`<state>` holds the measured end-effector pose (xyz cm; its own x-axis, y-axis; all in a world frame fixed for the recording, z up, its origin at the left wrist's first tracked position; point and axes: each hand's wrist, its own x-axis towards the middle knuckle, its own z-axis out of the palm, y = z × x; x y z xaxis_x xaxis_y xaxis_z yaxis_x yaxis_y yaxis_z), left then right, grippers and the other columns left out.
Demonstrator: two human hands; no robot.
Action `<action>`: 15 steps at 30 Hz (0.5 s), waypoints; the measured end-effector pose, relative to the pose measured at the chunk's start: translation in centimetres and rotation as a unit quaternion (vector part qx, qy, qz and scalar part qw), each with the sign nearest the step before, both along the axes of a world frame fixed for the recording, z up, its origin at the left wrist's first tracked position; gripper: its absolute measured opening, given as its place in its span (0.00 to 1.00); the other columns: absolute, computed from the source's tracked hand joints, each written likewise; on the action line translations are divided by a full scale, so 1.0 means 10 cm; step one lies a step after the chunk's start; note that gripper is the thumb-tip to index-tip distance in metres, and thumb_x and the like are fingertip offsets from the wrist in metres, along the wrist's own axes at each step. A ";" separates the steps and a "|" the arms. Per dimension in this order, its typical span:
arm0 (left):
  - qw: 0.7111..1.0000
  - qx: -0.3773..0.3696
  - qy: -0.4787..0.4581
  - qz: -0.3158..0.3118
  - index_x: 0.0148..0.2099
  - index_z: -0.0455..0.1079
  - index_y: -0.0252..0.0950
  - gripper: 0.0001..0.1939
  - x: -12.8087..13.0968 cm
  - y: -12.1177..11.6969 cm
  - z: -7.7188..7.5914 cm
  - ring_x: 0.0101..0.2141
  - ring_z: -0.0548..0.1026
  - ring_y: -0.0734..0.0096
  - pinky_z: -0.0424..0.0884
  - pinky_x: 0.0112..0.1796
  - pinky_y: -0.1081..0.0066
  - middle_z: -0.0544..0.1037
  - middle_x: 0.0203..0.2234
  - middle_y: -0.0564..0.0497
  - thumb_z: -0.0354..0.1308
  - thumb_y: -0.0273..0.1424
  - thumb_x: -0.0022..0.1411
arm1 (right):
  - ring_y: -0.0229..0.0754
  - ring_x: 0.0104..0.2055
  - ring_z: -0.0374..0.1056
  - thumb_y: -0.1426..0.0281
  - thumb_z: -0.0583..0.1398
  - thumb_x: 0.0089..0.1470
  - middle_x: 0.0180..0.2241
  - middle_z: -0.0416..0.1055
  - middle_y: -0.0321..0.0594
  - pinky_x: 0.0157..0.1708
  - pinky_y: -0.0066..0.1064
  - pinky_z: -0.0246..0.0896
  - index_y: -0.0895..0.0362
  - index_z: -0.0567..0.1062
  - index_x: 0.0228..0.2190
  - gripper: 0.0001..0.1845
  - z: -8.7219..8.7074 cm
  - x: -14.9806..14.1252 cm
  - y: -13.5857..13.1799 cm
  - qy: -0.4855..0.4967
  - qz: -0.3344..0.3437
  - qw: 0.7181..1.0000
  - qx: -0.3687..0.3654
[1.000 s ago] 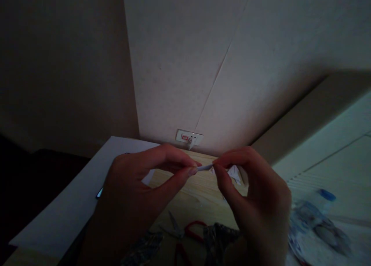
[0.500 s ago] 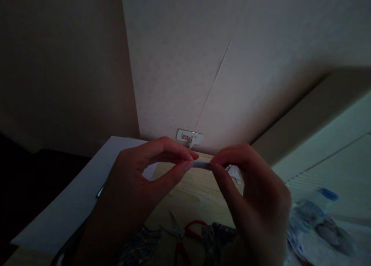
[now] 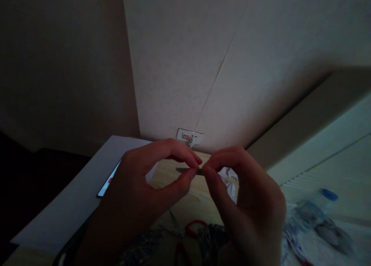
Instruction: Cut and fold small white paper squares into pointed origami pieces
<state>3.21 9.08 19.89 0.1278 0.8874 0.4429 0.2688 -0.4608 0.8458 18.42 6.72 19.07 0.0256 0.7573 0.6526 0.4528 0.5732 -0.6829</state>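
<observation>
So, the scissors point(image 3: 181, 234): these lay on the wooden tabletop point(image 3: 189, 198) lower down than your hands, blades spread in a V, with their red handles partly in deep shadow.
Folded strip point(image 3: 183, 170): you had this thin, greyish piece, apparently paper, up in the air above and beyond the scissors, nearly level, one narrow end poking out to the left.
Left hand point(image 3: 145, 181): yours was pinched on the strip near its middle, above and to the left of the scissors.
Right hand point(image 3: 249, 185): you had it pinched at the strip's right end, above and to the right of the scissors; a short bit of strip showed between your two grips.
Patterned sleeve point(image 3: 213, 241): your cuff showed just right of the scissors.
White sheet point(image 3: 66, 200): it lay flat, large, to the left of the scissors and reaching beyond them.
Phone point(image 3: 108, 181): it rested on that sheet, left of and beyond the scissors, screen lit, partly hidden by your hand.
Paper scraps point(image 3: 231, 188): creased and white, they lay right of and beyond the scissors, visible through the curl of your fingers.
Wall socket point(image 3: 187, 136): it sat beyond the scissors, a plug point(image 3: 191, 141) in it.
Blue-capped bottle point(image 3: 329, 194): it was well right of the scissors, its body blurred.
</observation>
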 end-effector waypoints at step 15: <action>0.998 0.030 0.043 0.039 0.30 0.76 0.45 0.06 -0.11 0.06 -0.07 0.30 0.78 0.74 0.74 0.39 0.77 0.83 0.28 0.63 0.62 0.27 0.57 | 0.43 0.30 0.66 0.78 0.64 0.56 0.28 0.72 0.36 0.27 0.35 0.58 0.51 0.77 0.31 0.09 0.02 0.13 -0.13 0.038 -0.072 0.995 0.061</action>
<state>2.11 9.64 19.24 0.0984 0.8687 0.4855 0.3768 -0.4840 0.7898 19.69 5.37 19.27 0.1810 0.6570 0.7318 0.4868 0.5867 -0.6472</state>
